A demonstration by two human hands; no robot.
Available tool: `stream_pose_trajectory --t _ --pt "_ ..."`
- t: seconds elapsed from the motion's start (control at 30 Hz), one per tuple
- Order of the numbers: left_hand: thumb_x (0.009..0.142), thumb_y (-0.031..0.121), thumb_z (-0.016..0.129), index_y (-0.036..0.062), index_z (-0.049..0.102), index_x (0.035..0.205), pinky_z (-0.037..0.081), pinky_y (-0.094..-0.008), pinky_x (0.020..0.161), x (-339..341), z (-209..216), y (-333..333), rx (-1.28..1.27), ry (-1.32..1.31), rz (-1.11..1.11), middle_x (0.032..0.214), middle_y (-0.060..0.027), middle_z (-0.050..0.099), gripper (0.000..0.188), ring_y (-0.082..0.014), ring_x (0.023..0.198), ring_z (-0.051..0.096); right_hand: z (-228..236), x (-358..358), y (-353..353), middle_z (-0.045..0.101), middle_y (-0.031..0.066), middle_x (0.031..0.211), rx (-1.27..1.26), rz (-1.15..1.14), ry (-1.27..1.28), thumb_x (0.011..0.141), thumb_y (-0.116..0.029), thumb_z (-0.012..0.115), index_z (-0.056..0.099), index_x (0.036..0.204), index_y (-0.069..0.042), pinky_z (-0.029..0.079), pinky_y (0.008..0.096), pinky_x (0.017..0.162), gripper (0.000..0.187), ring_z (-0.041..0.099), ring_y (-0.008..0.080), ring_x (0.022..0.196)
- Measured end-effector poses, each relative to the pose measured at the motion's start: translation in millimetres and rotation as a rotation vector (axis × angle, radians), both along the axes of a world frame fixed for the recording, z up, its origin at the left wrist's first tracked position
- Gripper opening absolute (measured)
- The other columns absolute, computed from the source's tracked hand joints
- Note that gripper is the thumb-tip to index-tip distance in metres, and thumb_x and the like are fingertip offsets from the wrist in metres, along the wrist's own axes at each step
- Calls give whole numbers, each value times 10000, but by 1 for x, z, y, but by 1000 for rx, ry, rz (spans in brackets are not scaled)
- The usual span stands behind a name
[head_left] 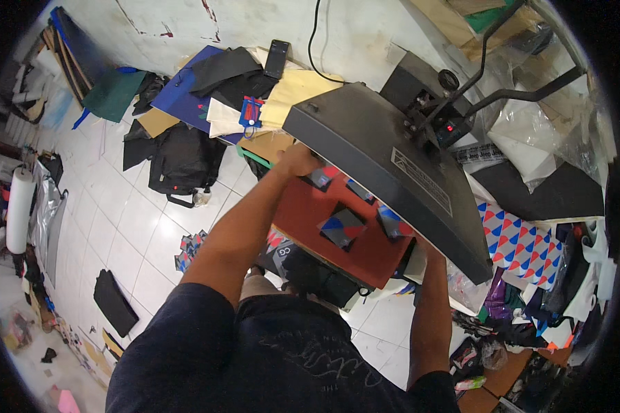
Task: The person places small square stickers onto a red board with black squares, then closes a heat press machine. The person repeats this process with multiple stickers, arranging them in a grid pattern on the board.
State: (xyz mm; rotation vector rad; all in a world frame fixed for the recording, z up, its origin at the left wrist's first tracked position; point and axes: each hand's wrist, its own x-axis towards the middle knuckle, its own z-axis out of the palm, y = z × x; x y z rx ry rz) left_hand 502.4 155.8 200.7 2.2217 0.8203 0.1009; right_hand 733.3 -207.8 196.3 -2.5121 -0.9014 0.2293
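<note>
A heat press stands in front of me, its large dark upper plate (393,179) tilted up over a red pad (303,210). Several small grey pieces with red and blue print lie on the pad, among them a tilted square piece (342,228) and a piece at the right (393,221). My left hand (300,162) reaches in at the pad's far left, beside another printed piece (322,177); its fingertips are hidden. At the pad's right edge, my right hand (424,244) is mostly covered by the upper plate, so its fingers do not show.
A phone (276,59) lies on dark and cream fabric at the back. A black bag (182,162) and a folded black cloth (114,303) are on the tiled floor at left. To the right is a sheet with red and blue print (520,244), above piled scraps.
</note>
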Motion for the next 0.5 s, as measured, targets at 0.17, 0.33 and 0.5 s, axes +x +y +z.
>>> stream_pose_trajectory --t 0.17,0.33,0.5 --pt "752 307 717 133 610 1190 459 -365 913 -8 56 4 -320 -351 -146 1237 -134 595 483 -318 1132 558 70 -76 4 613 104 1143 212 -100 397 829 -231 692 574 1195 -12 438 321 920 442 586 197 1006" --pt "758 300 713 119 614 1183 466 -360 887 57 16 -27 -273 -453 -82 1196 -131 609 472 -299 1089 570 59 -117 30 597 169 1188 270 155 779 813 -366 690 558 1218 -11 424 352 941 554 570 274 1094" --pt "763 293 710 105 619 1176 473 -355 862 120 -39 -72 -212 -401 114 1156 -129 623 462 -280 1045 582 39 -141 75 661 113 962 56 211 409 767 -254 739 600 1077 2 478 354 828 425 629 229 916"
